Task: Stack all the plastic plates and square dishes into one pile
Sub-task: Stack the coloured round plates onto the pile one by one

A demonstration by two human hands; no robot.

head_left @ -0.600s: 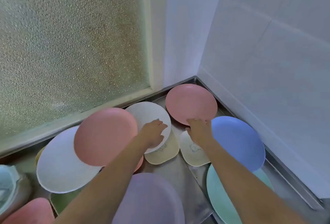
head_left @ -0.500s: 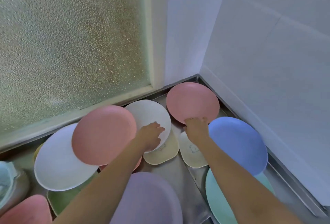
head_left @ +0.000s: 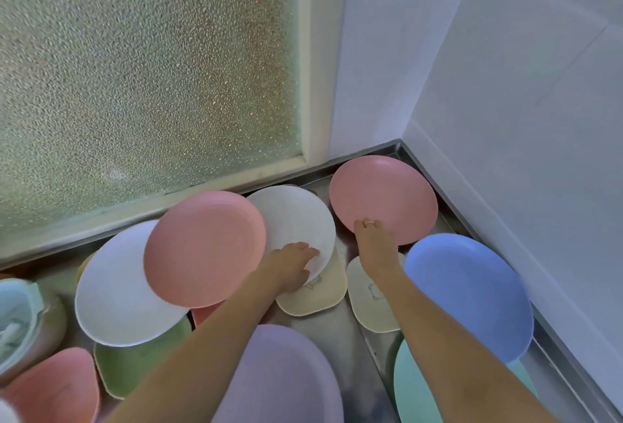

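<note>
Right hand (head_left: 374,240) grips the near rim of the far pink plate (head_left: 384,198), fingers (head_left: 367,223) curled over the edge, a ring (head_left: 369,222) on one finger. That plate sits in the back corner of the metal desk (head_left: 337,331), apparently tilted up off the surface, though the angle is hard to judge from this view.

Left hand (head_left: 291,262) lies on the near edge of the cream-white plate (head_left: 293,220), fingers spread and slightly bent on top of it; whether a thumb is hooked under the rim is hidden, so can't tell if it grasps or just presses.

The cream-white plate overlaps a yellow square dish (head_left: 320,298) beneath the left hand. A second yellow square dish (head_left: 372,304) with a bear drawing lies just beside it, under the right wrist.

A big pink plate (head_left: 202,249) overlaps the cream-white plate's left side and rests on a white plate (head_left: 111,298). A green square dish (head_left: 135,365) lies under the white one. A purple plate (head_left: 283,379) sits nearest the camera, under the left forearm. A blue plate (head_left: 472,294) on the right overlaps a teal plate (head_left: 414,392). A pink square dish (head_left: 54,385) sits at bottom left, beside a pale blue container (head_left: 20,318).

Frosted window (head_left: 141,68) behind, white wall (head_left: 522,119) at right.
</note>
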